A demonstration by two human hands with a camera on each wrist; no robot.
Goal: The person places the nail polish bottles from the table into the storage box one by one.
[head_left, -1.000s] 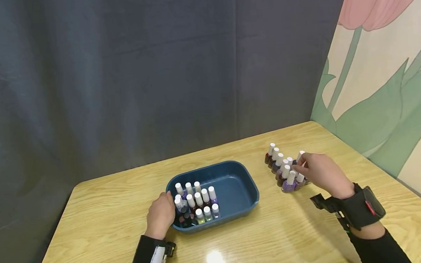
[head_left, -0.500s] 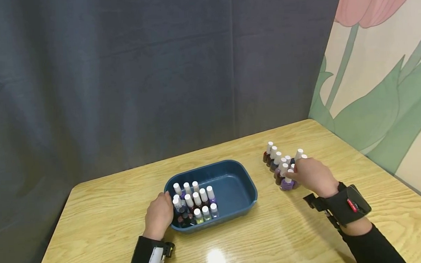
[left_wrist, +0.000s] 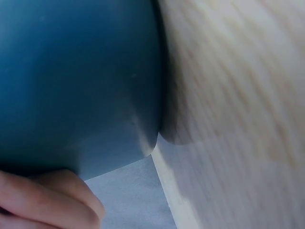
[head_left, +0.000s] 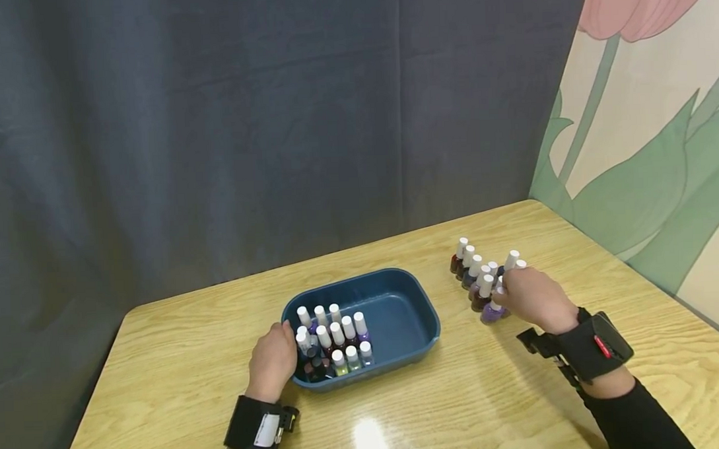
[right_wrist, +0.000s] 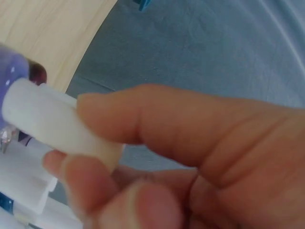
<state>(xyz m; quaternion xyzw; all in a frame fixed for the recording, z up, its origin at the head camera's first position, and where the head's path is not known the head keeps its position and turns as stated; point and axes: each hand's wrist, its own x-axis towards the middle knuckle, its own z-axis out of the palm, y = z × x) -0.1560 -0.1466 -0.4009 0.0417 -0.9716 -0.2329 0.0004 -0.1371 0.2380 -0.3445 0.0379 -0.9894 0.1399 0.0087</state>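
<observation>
In the head view my left hand (head_left: 272, 361) grips the left end of a blue plastic tray (head_left: 396, 317). Its curled fingers (left_wrist: 52, 200) show at the tray's edge in the left wrist view. Several white-capped nail polish bottles stand in the tray's left part, among them yellowish bottles (head_left: 339, 364) at the front. Over to the right, my right hand (head_left: 534, 301) pinches the white cap (right_wrist: 52, 117) of a purple nail polish bottle (head_left: 491, 314) between thumb and fingers. That bottle is at the front of a close group, partly hidden by the hand.
More white-capped bottles, such as a dark red one (head_left: 458, 262), stand in a slanting row on the wooden table (head_left: 198, 362). A dark curtain (head_left: 273, 135) hangs behind the table. A wall painted with tulips (head_left: 644, 195) borders the right side.
My right hand has moved down and left from the rear bottles to the purple bottle at the front and now pinches its cap. My left hand stays on the tray.
</observation>
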